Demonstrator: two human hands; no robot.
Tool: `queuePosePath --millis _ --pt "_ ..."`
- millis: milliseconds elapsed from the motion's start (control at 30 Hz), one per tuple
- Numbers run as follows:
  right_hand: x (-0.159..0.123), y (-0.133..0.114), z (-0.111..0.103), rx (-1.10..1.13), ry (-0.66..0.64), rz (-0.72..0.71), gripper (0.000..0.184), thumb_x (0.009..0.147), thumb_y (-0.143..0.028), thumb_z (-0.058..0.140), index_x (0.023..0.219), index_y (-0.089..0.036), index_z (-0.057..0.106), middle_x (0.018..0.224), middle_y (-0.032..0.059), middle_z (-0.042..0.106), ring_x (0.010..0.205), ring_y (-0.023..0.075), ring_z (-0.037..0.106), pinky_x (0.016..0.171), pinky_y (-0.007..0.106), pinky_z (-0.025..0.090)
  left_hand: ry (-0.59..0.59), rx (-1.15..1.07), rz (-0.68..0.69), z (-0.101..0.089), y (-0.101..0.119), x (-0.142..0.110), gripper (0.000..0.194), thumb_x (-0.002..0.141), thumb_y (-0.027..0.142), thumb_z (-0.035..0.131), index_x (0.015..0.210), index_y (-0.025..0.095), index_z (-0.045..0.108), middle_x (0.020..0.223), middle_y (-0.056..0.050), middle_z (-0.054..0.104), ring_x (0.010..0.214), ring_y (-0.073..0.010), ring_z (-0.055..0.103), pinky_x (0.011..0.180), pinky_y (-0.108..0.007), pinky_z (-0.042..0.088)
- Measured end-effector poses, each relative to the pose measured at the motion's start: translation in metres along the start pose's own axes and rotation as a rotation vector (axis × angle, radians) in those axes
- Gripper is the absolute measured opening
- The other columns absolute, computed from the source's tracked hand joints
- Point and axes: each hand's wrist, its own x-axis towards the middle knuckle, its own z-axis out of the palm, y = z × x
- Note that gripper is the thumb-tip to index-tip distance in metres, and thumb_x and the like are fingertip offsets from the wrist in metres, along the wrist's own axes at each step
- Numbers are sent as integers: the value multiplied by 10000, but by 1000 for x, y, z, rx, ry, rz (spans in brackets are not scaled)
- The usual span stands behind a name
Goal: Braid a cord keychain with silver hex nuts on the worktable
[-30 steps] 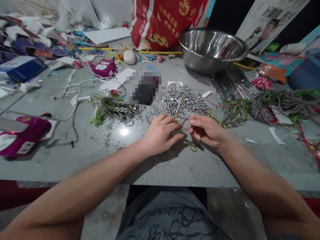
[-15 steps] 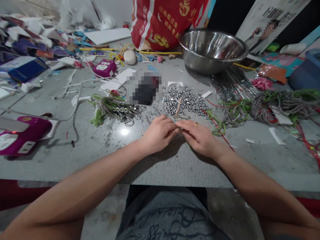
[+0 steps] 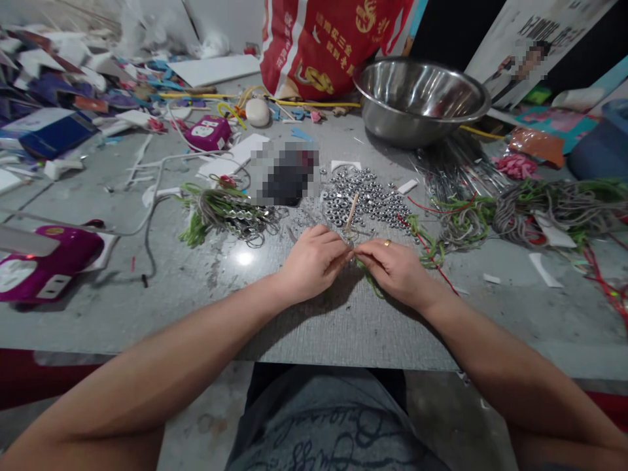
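Note:
Fingertips nearly meeting, my two hands are over the table just in front of a heap of shiny silver beads (image 3: pixel 383 199). My left hand (image 3: pixel 314 260) is closed in a pinch, and what lies between its fingers is too small and covered to make out. Thumb and forefinger of my right hand (image 3: pixel 392 267) are pressed together on a thin green cord (image 3: pixel 375 285), part of which shows below the fingers. A small wooden stick (image 3: pixel 352 210) leans among the beads beyond my fingertips.
Bundled green and grey cords (image 3: pixel 216 212) with silver beads lie left, more cord bundles (image 3: pixel 520 208) right. Behind are a steel bowl (image 3: pixel 417 127), a red bag (image 3: pixel 314 59) and a blurred dark object (image 3: pixel 287 176). Purple power sockets (image 3: pixel 53 261) and a grey cable stand left.
My right hand has shifted slightly, its fingertips now a little apart from the left hand's. Green cord has come into sight under the right hand.

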Motion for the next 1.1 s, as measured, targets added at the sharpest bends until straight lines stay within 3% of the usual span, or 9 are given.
queuePosePath --millis 367,600,767,1100 --pt "2 5 -4 60 79 183 154 853 -250 471 851 -185 612 760 45 664 708 166 601 666 291 426 105 -6 -117 -6 -10 0 122 783 164 478 770 173 599 722 -19 628 712 -163 484 701 -316 362" --pt "3 8 -4 11 65 148 149 849 -255 478 837 -198 615 772 38 670 712 165 597 674 300 433 94 9 -83 -5 -8 -1 131 810 253 510 829 173 611 753 -26 633 745 -175 495 716 -323 357" --pt "3 5 -5 5 15 91 160 864 -256 468 805 -203 607 767 30 666 715 155 591 675 289 433 99 105 18 -2 -6 -2 224 830 378 546 921 191 628 836 -33 660 811 -191 513 722 -330 335" --pt "2 1 -1 17 -25 24 168 877 -232 435 830 -183 590 780 40 661 703 145 578 651 272 425 128 178 113 0 -3 -1 254 906 280 437 762 189 625 749 -9 661 756 -172 498 684 -327 303"
